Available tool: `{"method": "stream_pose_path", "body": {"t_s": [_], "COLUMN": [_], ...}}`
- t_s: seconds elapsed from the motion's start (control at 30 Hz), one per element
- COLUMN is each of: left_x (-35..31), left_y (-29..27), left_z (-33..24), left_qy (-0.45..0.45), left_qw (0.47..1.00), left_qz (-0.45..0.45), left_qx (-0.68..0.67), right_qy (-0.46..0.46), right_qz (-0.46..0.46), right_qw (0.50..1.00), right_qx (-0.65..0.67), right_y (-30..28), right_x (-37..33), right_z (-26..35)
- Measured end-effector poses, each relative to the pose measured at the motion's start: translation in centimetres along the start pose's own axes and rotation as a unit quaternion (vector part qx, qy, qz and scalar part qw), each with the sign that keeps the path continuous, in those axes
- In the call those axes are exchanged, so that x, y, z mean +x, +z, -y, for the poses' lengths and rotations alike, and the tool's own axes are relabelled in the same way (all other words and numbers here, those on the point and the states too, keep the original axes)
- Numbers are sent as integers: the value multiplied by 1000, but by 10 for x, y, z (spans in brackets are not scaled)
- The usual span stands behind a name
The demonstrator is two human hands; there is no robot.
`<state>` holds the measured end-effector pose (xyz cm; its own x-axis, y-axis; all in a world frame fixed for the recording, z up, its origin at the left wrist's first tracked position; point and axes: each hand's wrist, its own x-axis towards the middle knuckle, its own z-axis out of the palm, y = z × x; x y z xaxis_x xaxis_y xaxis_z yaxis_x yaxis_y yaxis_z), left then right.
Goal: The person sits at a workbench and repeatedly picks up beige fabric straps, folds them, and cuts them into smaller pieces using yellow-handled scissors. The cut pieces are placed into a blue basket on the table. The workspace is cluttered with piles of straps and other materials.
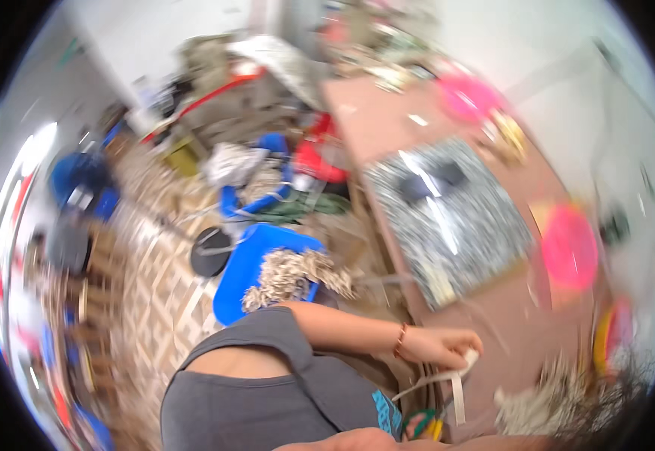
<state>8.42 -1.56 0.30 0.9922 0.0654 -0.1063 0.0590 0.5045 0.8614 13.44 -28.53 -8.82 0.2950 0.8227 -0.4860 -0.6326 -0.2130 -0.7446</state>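
Observation:
My left hand (447, 348), with a beaded bracelet at the wrist, reaches right over the edge of the brown table (493, 331). Its fingers are closed on a narrow white strip (459, 398). One end of the strip hangs down, and a thin length runs back toward my grey shirt (267, 406). Bare skin of my other arm (485, 443) shows along the lower edge, but my right hand is out of the picture. Blur hides fine detail.
A grey speckled sheet (447, 225) lies on the table, with a dark object (434, 182) on it. Two pink round items (570, 248) sit near the wall. Beside the table a blue basin (229, 297) holds pale strips (290, 278). A pale bundle (545, 406) lies at lower right.

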Motion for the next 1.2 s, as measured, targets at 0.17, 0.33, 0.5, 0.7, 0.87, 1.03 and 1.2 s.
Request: {"method": "stream_pose_path", "body": {"t_s": [0.17,0.33,0.5,0.7,0.87,1.03,1.2], "left_x": [-69,-103,-119,-134,-149,-170,-194], "left_y": [-2,-24,-25,-7,12,31,56], "left_z": [-42,-35,-42,-48,-42,-40,-37], "left_qy": [83,149,174,225,224,187,200], "left_qw": [989,971,965,960,963,975,978], "left_qz": [-118,-187,-197,-165,-151,-90,-53], "left_qx": [-38,-28,-21,-14,17,80,34], "right_qy": [-27,-95,-169,-262,-324,-364,-378], "right_qz": [-15,-26,-34,-24,7,47,92], "right_qw": [994,986,974,955,938,923,915], "right_qx": [-101,-138,-145,-136,-123,-113,-106], "right_y": [63,93,116,142,163,180,203], "right_x": [51,66,69,64,54,48,39], "right_z": [24,41,54,71,80,83,75]}}
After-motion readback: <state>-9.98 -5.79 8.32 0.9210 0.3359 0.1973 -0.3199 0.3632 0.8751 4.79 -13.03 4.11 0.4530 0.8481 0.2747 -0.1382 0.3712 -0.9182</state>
